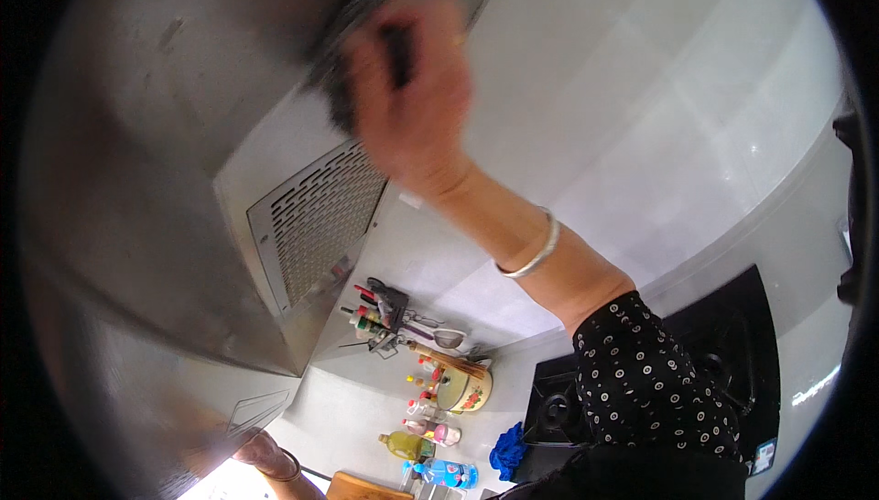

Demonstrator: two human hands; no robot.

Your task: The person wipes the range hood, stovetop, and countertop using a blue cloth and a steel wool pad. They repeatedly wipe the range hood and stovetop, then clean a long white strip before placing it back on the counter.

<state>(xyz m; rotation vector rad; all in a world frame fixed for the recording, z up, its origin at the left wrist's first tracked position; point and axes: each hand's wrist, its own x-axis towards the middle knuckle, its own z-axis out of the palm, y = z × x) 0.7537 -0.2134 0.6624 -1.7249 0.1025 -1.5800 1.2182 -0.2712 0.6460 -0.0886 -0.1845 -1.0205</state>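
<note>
My right hand [415,98], blurred and with a silver bangle on the wrist, is raised against the metal range hood [172,115]. Its fingers grip a dark scrubbing pad or cloth [341,105], too blurred to name exactly, pressed close to the hood's surface. Just below the hand lies the hood's slotted metal filter panel [323,218]. At the lower left, my left hand [257,448], also with a bracelet, touches the hood's edge; its fingers are partly hidden there.
A black gas cooktop [556,404] lies beneath my right arm, beside a crumpled blue cloth or bag [508,452]. Several bottles, including a blue one [450,474] and an oil jug [406,445], stand near a floral enamel pot [474,390]. Utensils hang from a wall rack [391,304]. A wooden board [364,487] is nearby.
</note>
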